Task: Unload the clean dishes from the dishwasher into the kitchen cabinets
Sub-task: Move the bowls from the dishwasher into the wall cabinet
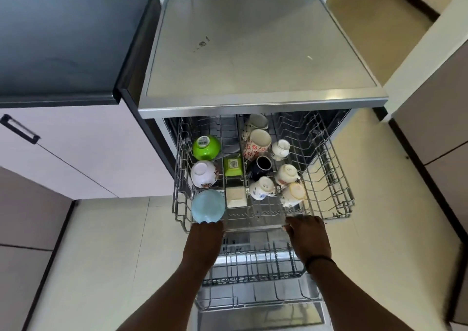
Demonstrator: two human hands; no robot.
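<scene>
Both hands (206,232) (305,232) grip upper rack (255,223) front rail; cups behind, lower rack (253,267) beneath.

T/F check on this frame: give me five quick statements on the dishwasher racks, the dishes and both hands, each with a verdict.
1. Both hands are at the front edge of the upper rack. True: left hand, right hand.
2. The green bowl sits at the rack's right side. False: it is at the left, toward the back.
3. The light blue bowl is nearest the left hand. True.
4. The dark blue mug stands on the dishwasher top. False: it is in the rack.
5. The lower rack is full of plates. False: none visible.
</scene>
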